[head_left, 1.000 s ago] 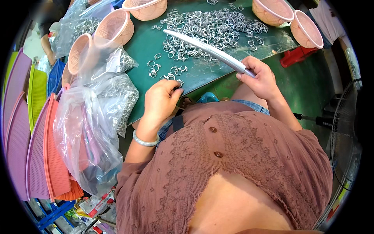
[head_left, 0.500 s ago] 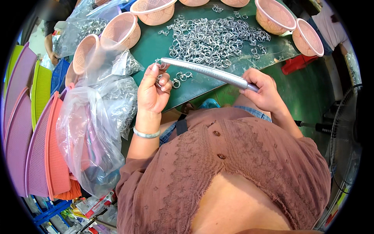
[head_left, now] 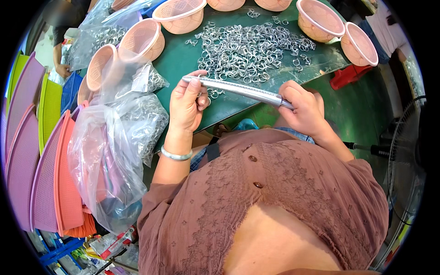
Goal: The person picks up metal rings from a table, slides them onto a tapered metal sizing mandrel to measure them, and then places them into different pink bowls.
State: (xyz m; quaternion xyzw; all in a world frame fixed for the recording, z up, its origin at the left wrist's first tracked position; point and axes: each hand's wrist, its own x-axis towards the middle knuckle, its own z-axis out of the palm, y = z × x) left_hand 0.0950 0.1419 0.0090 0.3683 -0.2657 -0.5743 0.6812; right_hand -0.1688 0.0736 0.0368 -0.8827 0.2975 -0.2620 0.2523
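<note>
My right hand is closed round the handle end of a tapered metal ring mandrel, which slants up to the left with marks along its side. At its thin end, my left hand pinches a silver ring that sits around the mandrel. The curled lower fingers of that hand seem to hold another ring, partly hidden. Beyond the mandrel, a wide heap of silver rings is spread over the green table. A few loose rings lie just past my left fingers.
Peach plastic baskets line the table's far side. Clear bags of rings stand at my left, beside stacked purple, green and coral baskets. A fan is at the right. Another person's hand shows at the far left.
The ring in my left fingers has gone from just off the mandrel's tip to around its thin end. The mandrel has shifted slightly left and down.
</note>
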